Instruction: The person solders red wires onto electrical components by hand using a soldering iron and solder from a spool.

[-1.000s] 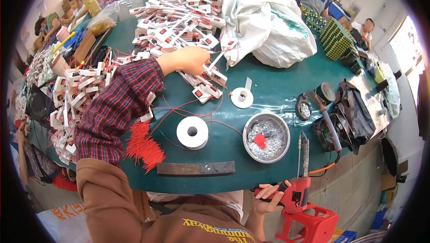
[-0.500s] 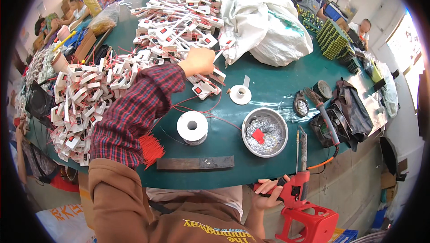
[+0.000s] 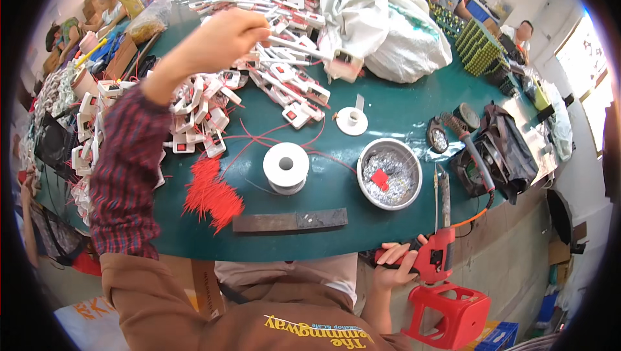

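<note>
My left hand [image 3: 226, 35] is raised over the far left of the table, fingers pinched together. What they hold, if anything, cannot be made out. Below and around it lies a heap of white switch units [image 3: 281, 70] with red rocker buttons and red wires. A blurred white unit [image 3: 344, 64] appears to the right of the hand, against a white woven sack [image 3: 414, 47]. At the near right edge, my right hand [image 3: 396, 265] is wrapped round the handle of a red soldering gun [image 3: 438, 255], its long tip pointing away from me.
Nearer me are a solder wire spool [image 3: 286, 169], cut red wires [image 3: 213, 194], a dark flat bar [image 3: 290, 220] and a grey bowl [image 3: 389, 173] of silvery scraps. A soldering iron [image 3: 475, 154] rests at right, above a red stool [image 3: 449, 312]. People sit across the table.
My left hand has lifted off the heap and swung back to the left. A white unit right of it is blurred by motion. The right hand still grips the soldering gun.
</note>
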